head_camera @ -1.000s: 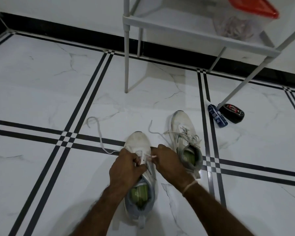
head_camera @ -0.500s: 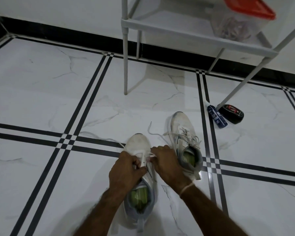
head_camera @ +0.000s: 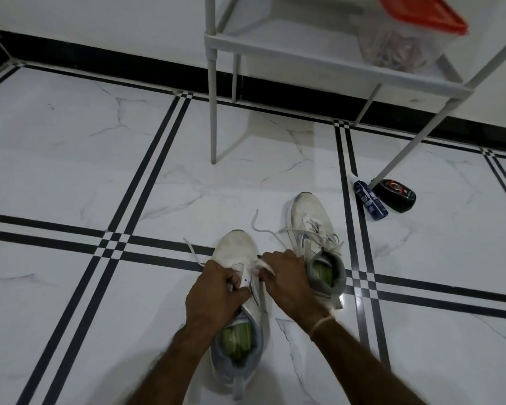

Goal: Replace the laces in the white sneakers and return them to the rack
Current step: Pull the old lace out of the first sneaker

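Observation:
Two white sneakers with green insoles stand on the floor. The near sneaker lies between my hands. My left hand grips its left eyelet flap. My right hand pinches the white lace beside the eyelets on its right. A loose end of that lace trails left across the tiles. The far sneaker sits to the right with its own laces loosely threaded, one end reaching left over the floor.
A white rack stands ahead against the wall, bearing a clear box with a red lid. A blue tube and a black round tin lie by the rack's right leg. White marble floor with black stripes spreads all around.
The loose lace end on the left has been drawn in much shorter, toward the near sneaker. Both hands stayed at the eyelets, with my right hand shifting slightly forward.

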Available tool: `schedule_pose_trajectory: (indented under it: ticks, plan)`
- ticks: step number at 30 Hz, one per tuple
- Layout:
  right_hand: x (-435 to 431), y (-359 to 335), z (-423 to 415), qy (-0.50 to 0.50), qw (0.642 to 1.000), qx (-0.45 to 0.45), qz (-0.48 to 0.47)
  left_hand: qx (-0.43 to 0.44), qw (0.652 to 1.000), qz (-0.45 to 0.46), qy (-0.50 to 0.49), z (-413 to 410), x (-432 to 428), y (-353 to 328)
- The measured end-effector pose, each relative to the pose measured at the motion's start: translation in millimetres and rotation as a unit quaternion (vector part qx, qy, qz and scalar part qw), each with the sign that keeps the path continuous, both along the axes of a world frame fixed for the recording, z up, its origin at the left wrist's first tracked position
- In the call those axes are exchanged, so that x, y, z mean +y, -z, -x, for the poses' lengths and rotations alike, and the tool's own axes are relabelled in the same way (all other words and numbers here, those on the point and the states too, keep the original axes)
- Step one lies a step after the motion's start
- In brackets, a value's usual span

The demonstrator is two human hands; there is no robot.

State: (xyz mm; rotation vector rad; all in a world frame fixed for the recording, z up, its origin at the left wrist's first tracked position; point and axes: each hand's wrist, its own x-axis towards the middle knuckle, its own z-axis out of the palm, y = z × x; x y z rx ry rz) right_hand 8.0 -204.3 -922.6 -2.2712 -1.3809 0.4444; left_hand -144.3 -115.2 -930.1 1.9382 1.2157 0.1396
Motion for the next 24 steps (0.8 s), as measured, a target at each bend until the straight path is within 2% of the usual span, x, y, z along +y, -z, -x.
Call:
schedule_pose_trajectory:
  ticks: [1, 2, 4, 5, 9, 12, 14, 22, 24]
  plan:
    - [-0.4, -5.8, 1.7, 0.073, 0.988, 0.114, -0.074, 0.003, 1.000, -0.001, 0.001, -1.2, -0.7, -0.5]
    - [0.6, -13.8, 2.5, 0.159, 0.945, 0.250, -0.137, 0.009, 1.000, 0.001, 0.002, -2.1, -1.5, -0.9]
    - [4.3, -27.6, 0.1, 0.254, 0.815, 0.479, -0.204, 0.011, 1.000, 0.003, 0.002, -0.9, -1.4, 0.3]
    - [8.9, -32.3, -1.3, 0.262, 0.779, 0.528, -0.211, 0.009, 1.000, 0.005, -0.004, 1.9, -0.2, 1.5]
    - [16.8, -42.6, 9.8, 0.254, 0.729, 0.596, -0.219, 0.013, 1.000, 0.010, -0.007, 6.7, -0.6, 3.3]
    - [13.3, -64.2, -4.7, 0.261, 0.650, 0.652, -0.291, 0.012, 1.000, 0.014, 0.004, -0.6, -0.5, -1.6]
    - [14.6, -75.0, -18.7, 0.249, 0.611, 0.673, -0.334, 0.011, 1.000, 0.014, 0.004, 0.6, 2.4, -2.4]
    - [19.3, -83.7, -27.0, 0.232, 0.558, 0.729, -0.322, 0.043, 0.999, -0.002, 0.021, 0.3, 1.1, -6.0]
    - [21.7, -86.2, -28.9, 0.227, 0.564, 0.726, -0.320, 0.047, 0.998, -0.010, 0.030, -5.2, 2.6, -10.9]
